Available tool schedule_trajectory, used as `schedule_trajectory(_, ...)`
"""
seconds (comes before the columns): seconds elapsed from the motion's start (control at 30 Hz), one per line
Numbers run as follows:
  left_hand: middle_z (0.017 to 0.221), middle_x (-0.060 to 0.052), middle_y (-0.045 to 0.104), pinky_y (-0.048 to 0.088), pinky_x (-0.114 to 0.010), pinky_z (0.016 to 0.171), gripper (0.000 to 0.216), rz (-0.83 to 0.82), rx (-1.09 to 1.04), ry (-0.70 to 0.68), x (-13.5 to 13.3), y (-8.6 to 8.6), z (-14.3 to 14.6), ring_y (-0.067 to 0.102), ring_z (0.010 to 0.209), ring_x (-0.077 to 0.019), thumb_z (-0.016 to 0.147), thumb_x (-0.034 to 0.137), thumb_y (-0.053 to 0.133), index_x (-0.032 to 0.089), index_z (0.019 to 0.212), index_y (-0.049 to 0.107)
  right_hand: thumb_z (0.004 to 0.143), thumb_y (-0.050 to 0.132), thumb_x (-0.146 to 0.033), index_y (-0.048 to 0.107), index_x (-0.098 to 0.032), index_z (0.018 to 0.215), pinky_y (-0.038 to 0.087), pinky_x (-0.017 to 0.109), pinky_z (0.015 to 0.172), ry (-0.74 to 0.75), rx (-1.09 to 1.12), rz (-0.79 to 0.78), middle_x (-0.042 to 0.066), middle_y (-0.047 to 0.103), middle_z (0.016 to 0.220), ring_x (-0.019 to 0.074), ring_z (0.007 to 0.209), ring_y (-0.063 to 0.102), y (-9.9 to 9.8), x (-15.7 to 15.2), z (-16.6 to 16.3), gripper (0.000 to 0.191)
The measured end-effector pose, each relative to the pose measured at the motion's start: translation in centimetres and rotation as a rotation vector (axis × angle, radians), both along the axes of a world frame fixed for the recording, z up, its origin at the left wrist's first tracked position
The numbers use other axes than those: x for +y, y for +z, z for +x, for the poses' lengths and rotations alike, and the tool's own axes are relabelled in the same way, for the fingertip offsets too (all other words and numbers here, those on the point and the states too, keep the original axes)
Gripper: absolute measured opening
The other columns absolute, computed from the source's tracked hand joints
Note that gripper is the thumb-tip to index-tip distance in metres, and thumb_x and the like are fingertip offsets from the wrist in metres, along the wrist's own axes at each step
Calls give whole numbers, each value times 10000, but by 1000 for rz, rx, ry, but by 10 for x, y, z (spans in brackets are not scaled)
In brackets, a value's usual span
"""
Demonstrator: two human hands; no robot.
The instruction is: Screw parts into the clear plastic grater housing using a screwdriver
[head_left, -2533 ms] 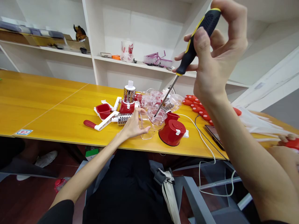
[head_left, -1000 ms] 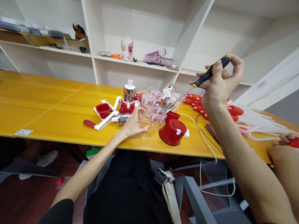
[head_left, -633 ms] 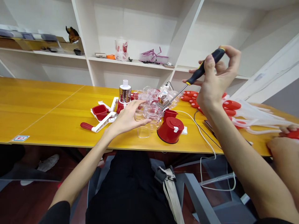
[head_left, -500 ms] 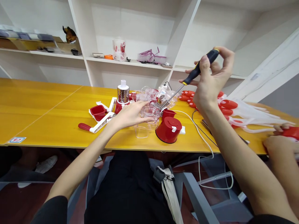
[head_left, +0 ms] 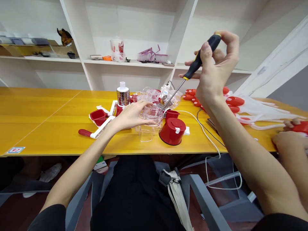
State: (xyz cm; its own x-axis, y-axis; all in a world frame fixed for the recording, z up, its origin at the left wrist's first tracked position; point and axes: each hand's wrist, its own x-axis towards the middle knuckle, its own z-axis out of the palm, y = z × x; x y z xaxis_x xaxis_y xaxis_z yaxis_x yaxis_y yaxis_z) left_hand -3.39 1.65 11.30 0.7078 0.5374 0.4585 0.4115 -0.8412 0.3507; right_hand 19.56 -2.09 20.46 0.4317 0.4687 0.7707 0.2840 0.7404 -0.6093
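While the yellow tabletop (head_left: 43, 112) fills the view from 9 o'clock across to 3 o'clock, the white shelving (head_left: 134, 64) stands behind it at 12 o'clock, carrying a cup and some pink plastic pieces. Near the tabletop's middle sits a cluster of grater parts: a red round base (head_left: 172, 131) at about 5 o'clock of the cluster, a steel grater drum (head_left: 123, 96) upright at its 10 o'clock, and a white crank with a red grip (head_left: 92, 132) lying out toward 8 o'clock.

The left hand (head_left: 131, 115) lies flat and spread, fingers narrowly apart, on top of the clear plastic housing (head_left: 149, 120), pressing it to the tabletop rather than gripping it. The right hand (head_left: 216, 72) is raised at 1 o'clock of that housing, closed around the black-and-yellow screwdriver (head_left: 192, 69) (thumb and fingertips pinching the handle's end). The tool's long axis slants from 1 o'clock down to 7 o'clock, its tip (head_left: 164, 110) meeting the housing's far right rim, just beside the left fingertips. So the housing lies under the left hand, which is the nearer.

At 3 o'clock another person's hand (head_left: 287, 141) rests by red-and-white parts.
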Motion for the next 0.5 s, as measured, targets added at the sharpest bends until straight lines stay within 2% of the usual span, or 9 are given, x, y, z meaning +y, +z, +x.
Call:
schedule_trajectory(0.17,1364,-100,662,530,-419,986,654,-88,-20,-50,-3,6,-1,661,1180,-282,796,545,778,204,1323,597,860,606,-412,392,-249,1172,575,222,516,8,-3,-22,-21,578,929,53,682,623,-3,1,0,411)
schedule_trajectory(0.3,1342,-115,672,532,-418,982,617,-73,-4,-72,-2,10,-1,666,1169,-278,813,525,759,187,1304,599,866,593,-399,383,-248,1173,580,221,519,10,-9,-19,-24,581,924,54,684,630,-4,-2,0,402)
schedule_trajectory(0.5,1287,-95,688,534,-414,975,553,-48,1,-130,11,11,-2,672,1157,-266,806,506,754,224,1253,593,887,595,-393,361,-240,1190,587,144,586,-28,-30,88,-37,564,941,56,880,683,4,-13,-1,412)
